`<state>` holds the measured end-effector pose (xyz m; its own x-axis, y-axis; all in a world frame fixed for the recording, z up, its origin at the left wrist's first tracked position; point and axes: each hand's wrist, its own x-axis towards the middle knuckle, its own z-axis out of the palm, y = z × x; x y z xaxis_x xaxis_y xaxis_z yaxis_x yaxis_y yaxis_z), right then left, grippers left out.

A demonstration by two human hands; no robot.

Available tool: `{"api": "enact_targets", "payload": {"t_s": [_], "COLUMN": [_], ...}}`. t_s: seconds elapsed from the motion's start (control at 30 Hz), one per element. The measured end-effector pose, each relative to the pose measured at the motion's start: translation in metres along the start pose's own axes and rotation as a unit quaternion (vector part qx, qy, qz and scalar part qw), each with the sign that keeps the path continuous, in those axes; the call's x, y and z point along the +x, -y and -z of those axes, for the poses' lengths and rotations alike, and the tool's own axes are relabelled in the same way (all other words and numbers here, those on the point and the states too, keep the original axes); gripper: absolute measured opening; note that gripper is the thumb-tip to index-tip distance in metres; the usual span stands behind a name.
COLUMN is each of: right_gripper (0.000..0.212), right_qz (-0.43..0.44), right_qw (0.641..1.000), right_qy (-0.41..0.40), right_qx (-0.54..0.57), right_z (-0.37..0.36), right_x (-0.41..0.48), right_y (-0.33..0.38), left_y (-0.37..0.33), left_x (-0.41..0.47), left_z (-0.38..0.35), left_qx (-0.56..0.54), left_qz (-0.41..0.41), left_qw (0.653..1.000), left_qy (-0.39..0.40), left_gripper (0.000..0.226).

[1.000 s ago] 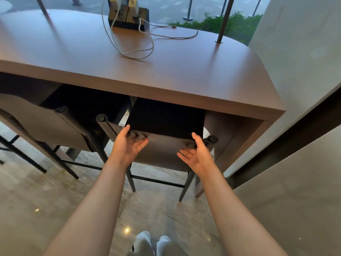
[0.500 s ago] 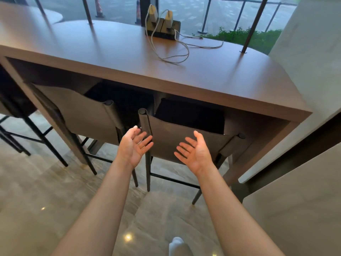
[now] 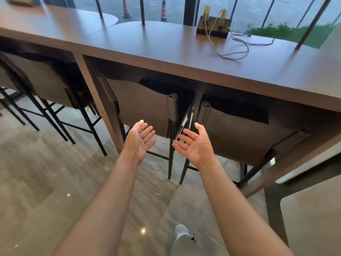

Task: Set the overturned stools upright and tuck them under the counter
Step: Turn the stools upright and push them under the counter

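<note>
1. The right stool (image 3: 239, 133) stands upright, its seat under the counter (image 3: 166, 52) and its back just below the counter's front edge. A second ago both hands lie on the top of that back; now neither touches it.
2. The left hand (image 3: 139, 140) and right hand (image 3: 196, 145) hang palm up and apart from the stool, in front of the gap between it and the middle stool (image 3: 142, 109). The fingers (image 3: 180, 143) of both are spread and loosely straight, and they hold nothing.
3. The middle stool is also upright and tucked in. The left stools (image 3: 49, 84) beyond the counter's post look the same, though they are blurred.
4. The view is swinging left: half a second ago the right stool sits at the centre, and now more of the row shows on the left.
5. To my judgement the right stool is finished and let go. No overturned stool shows here, so the task is either done or the next stool lies out of view, likely further left.
6. On the counter a cable (image 3: 230, 50) trails from a charger block (image 3: 214, 27), well away from the hands. Below, a shoe (image 3: 181, 232) stands on the glossy floor (image 3: 46, 172).
</note>
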<state>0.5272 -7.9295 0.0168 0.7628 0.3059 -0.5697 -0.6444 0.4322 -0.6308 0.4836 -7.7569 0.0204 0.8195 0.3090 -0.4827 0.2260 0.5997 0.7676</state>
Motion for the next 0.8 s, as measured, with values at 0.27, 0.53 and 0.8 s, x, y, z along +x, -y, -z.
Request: {"api": "enact_targets", "payload": {"t_s": [0.27, 0.53, 0.8], "right_gripper": [0.065, 0.081, 0.085], "right_qz": [-0.023, -0.059, -0.059], "right_qw": [0.999, 0.995, 0.988], "right_qy": [0.012, -0.018, -0.073], "right_qx": [0.029, 0.078, 0.125], "right_z": [-0.063, -0.125, -0.158], "right_x": [0.050, 0.119, 0.164], "right_y": [-0.002, 0.019, 0.028], "left_y": [-0.046, -0.103, -0.135], "left_x": [0.054, 0.129, 0.186], "left_z": [0.021, 0.014, 0.018], "left_qx": [0.016, -0.026, -0.032], "left_qz": [0.012, 0.034, 0.091], "left_qw": [1.000, 0.999, 0.994], "left_qy": [-0.013, -0.033, -0.048], "left_gripper": [0.061, 0.069, 0.071]}}
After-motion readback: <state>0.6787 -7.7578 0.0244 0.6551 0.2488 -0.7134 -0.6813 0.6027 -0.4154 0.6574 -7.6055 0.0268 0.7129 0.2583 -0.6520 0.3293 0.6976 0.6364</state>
